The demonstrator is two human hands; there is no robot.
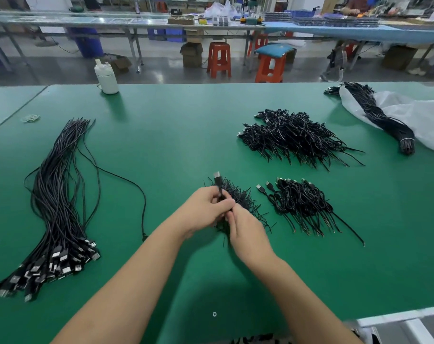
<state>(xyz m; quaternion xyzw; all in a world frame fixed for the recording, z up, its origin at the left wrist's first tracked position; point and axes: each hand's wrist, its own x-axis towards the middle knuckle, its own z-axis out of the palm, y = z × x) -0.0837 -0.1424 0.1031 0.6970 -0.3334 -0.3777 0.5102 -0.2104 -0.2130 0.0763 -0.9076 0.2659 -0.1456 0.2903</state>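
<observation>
Green tabletop in a workshop, strewn with black cable heaps. At its middle the left hand pinches a short USB cable just below the plug, and the right hand grips its lower end. Thin, black, with a silver plug upright, it looks light and limp, so it is likely best held at the stiff plug moulding.

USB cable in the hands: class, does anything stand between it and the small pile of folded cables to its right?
Nothing upright does. The left hand and right hand hold the USB cable above a low heap of wire offcuts, which spreads toward the small pile; beyond it only bare green mat shows.
</observation>
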